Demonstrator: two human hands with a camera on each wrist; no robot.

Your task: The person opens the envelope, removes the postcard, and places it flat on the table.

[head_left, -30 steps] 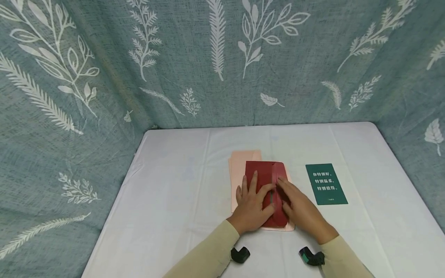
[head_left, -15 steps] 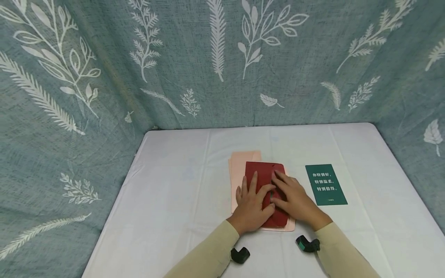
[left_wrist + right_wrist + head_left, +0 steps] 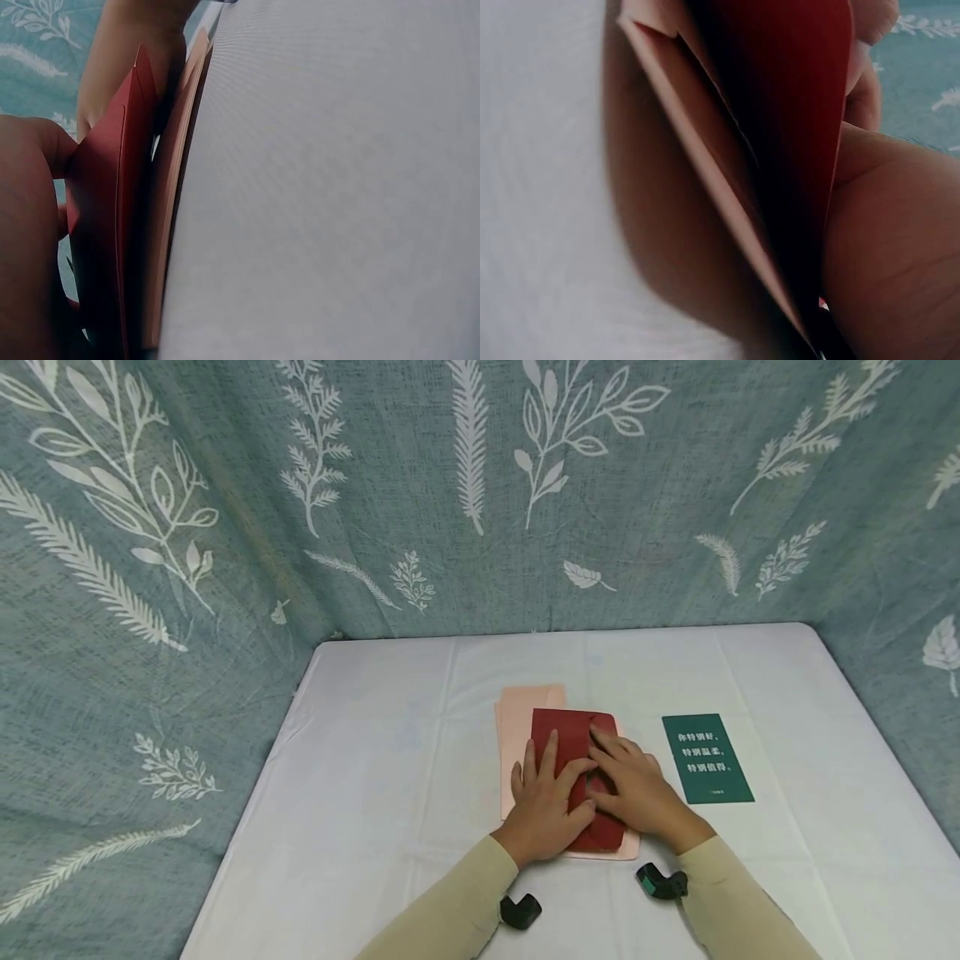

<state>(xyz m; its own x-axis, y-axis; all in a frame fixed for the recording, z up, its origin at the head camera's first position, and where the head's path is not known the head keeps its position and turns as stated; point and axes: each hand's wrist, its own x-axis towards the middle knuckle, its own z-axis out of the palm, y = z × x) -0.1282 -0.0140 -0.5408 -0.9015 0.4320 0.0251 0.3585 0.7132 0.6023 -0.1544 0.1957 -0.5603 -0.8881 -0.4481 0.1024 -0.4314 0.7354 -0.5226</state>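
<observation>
A red envelope [image 3: 566,725] lies over several pale pink envelopes [image 3: 513,735] in the middle of the white table. My left hand [image 3: 542,814], fingers spread, presses on the left part of the red envelope. From the right, my right hand [image 3: 639,787] rests on its side flap, with fingertips and thumb near the flap's inner edge. Much of the flap is hidden under that hand. In the left wrist view the red envelope [image 3: 97,187] stands a little apart from the pink envelopes [image 3: 166,210] at its near end. The right wrist view shows an edge of a pink envelope [image 3: 705,169] lifted beneath the red one.
To the right of my right hand lies a dark green card [image 3: 707,781] with white characters. The white-covered table [image 3: 390,752] has a patterned teal cloth [image 3: 420,493] hanging behind and beside it. A black device sits at each wrist.
My right hand has moved left over the red envelope, and its raised flap now lies down under the fingers. The left hand has stayed in place.
</observation>
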